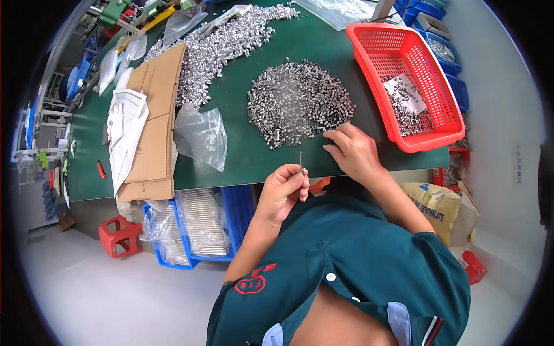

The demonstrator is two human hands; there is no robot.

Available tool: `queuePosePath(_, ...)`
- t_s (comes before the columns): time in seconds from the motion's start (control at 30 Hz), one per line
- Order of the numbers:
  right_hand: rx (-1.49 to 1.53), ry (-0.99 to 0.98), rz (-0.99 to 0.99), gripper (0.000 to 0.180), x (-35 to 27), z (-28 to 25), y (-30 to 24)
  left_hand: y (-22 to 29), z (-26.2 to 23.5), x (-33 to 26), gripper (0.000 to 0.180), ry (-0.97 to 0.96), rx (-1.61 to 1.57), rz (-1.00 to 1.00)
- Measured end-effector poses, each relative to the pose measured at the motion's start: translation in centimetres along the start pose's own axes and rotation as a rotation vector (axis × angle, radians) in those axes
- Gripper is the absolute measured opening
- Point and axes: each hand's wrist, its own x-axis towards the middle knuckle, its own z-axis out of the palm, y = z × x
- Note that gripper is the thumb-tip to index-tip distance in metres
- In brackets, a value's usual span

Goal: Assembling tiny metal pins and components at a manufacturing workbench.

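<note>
My left hand (pixel 283 193), closed at the near edge of the table, pinches a thin metal pin (pixel 301 158) that points upward. Ahead of it lies a round pile of small metal rings (pixel 283 101), darker toward the right. My right hand (pixel 359 154) rests at the pile's near right edge. Its thumb and forefinger are apart, fingertips close to the outermost rings, and I see nothing held between them.
A red perforated basket (pixel 375 86) with some rings and a paper stands at the right. Shinier metal pieces (pixel 225 43) spread at the back left. Cardboard (pixel 151 124), a clear plastic bag (pixel 202 135) and papers (pixel 128 130) lie left. Blue bins (pixel 231 216) sit below the table edge.
</note>
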Motion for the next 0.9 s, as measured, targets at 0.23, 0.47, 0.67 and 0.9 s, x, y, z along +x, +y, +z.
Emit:
queuePosePath(0.23, -0.001, -0.026, -0.059, 0.019, -0.3, 0.2, 0.5, 0.1, 0.8, -0.5, 0.009, 0.074, 0.19, 0.045)
queuePosePath(0.47, 0.042, -0.013, -0.024, 0.015, -0.5, -0.2, 0.4, -0.4, 1.3, -0.4, 0.011, 0.138, 0.435, 0.099)
queuePosePath(0.67, 0.014, -0.009, -0.02, 0.012, -0.7, -0.1, 0.7, -0.9, 1.1, -0.2, 0.012, 0.148, 0.478, 0.119)
queuePosePath(0.9, 0.302, -0.098, 0.19, 0.011, -0.9, -1.3, -0.5, -1.2, 1.5, -0.4, 0.013, 0.181, 0.596, 0.132)
